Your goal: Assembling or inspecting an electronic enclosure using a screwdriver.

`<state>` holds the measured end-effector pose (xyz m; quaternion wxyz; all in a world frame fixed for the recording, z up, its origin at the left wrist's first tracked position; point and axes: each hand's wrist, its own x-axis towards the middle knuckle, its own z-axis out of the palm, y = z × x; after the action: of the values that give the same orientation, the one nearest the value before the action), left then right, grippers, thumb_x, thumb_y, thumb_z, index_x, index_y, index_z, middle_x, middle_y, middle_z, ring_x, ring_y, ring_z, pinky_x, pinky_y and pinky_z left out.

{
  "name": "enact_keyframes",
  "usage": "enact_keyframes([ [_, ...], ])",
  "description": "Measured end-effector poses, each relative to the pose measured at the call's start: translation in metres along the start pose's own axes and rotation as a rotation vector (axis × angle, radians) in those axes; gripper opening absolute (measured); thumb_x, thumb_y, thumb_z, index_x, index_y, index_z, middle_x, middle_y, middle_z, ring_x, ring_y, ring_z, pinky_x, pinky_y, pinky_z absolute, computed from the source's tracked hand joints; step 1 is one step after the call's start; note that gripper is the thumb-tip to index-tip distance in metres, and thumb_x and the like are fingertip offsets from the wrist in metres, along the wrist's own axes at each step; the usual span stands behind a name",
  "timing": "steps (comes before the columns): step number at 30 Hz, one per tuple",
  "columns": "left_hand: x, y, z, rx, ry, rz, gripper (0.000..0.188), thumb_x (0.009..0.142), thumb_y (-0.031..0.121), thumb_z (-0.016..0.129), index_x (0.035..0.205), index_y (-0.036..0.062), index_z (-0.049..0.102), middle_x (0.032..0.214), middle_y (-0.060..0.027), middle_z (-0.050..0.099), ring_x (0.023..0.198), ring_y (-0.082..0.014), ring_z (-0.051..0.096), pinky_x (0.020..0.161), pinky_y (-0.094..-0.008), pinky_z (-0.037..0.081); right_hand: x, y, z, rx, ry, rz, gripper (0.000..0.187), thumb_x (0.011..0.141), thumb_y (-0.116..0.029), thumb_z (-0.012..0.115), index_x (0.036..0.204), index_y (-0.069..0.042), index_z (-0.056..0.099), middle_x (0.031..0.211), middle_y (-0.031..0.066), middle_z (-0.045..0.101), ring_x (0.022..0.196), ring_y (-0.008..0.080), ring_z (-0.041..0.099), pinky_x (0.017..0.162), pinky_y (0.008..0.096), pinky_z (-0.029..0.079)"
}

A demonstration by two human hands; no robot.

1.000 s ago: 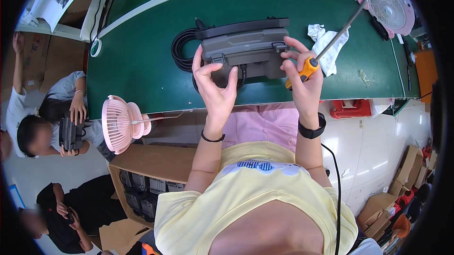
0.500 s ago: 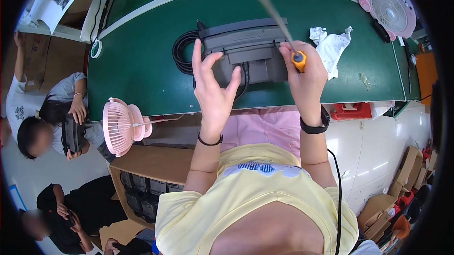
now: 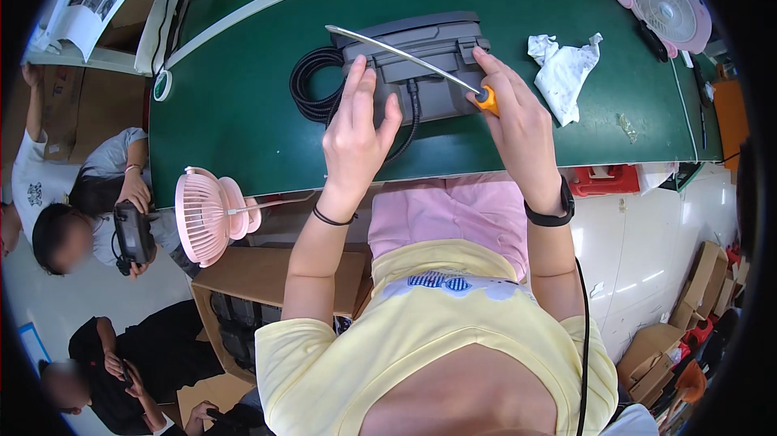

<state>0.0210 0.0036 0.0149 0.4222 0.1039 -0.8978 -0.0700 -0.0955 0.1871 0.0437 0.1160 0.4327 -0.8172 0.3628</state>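
A dark grey plastic case lies on the green table in front of me. Its black ribbed cable is coiled at the left side, and a stretch of it runs down from the case's front. Held in the palm of my right hand is a screwdriver with a yellow handle, its long metal shaft slanting up and left across the case. The fingertips of that hand reach the latch at the case's right end. My left hand is open at the case's front left, fingers stretched and thumb apart.
A crumpled white cloth lies right of the case. A pink fan stands at the far right, another pink fan at the table's left front edge. Below is a cardboard box of dark cases. Co-workers sit at the left.
The screwdriver's shaft has swung from pointing away to pointing left over the case. My left hand has shifted slightly left and its fingers have straightened. The case sits slightly farther up and left.
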Motion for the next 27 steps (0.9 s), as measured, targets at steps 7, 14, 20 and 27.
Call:
enact_keyframes([
  [7,-0.002,0.006,0.0,0.025,-0.05,-0.062,0.027,0.086,0.008,0.069,0.11,-0.0018,0.062,0.124,-0.0177,0.066,0.093,-0.0314,0.073,0.071,-0.0326,0.062,0.004,0.002,0.003,-0.174,0.013,-0.182,0.023,0.079,0.001,0.064,0.099,-0.002,0.054,0.129,0.0166,0.062,0.122,0.0345,0.058,0.101,0.0418,0.049],
  [14,-0.01,0.003,0.004,0.138,-0.064,0.031,0.027,0.089,0.01,0.066,0.112,-0.0029,0.063,0.123,-0.0196,0.066,0.091,-0.0297,0.072,0.07,-0.0325,0.062,0.006,-0.011,0.006,-0.346,0.041,-0.229,0.016,0.079,-0.002,0.062,0.092,-0.002,0.052,0.124,0.0193,0.063,0.118,0.0351,0.06,0.103,0.0414,0.048],
  [20,0.016,0.005,-0.008,0.298,-0.062,0.103,0.036,0.078,0.029,0.077,0.105,0.0066,0.066,0.116,-0.0059,0.069,0.093,-0.0234,0.064,0.076,-0.0341,0.055,0.006,0.009,0.004,-0.144,-0.014,-0.143,0.032,0.08,-0.001,0.066,0.11,0.0,0.055,0.122,0.0217,0.063,0.113,0.0381,0.061,0.097,0.0417,0.051],
  [27,0.079,0.004,0.014,-0.112,-0.404,0.173,0.069,0.073,0.035,0.079,0.133,0.0077,0.057,0.121,-0.0128,0.064,0.121,-0.0328,0.056,0.105,-0.0465,0.042,0.008,0.027,0.01,0.099,0.015,-0.012,0.039,0.086,-0.007,0.07,0.123,-0.005,0.057,0.127,0.0224,0.061,0.113,0.039,0.061,0.088,0.042,0.053],
])
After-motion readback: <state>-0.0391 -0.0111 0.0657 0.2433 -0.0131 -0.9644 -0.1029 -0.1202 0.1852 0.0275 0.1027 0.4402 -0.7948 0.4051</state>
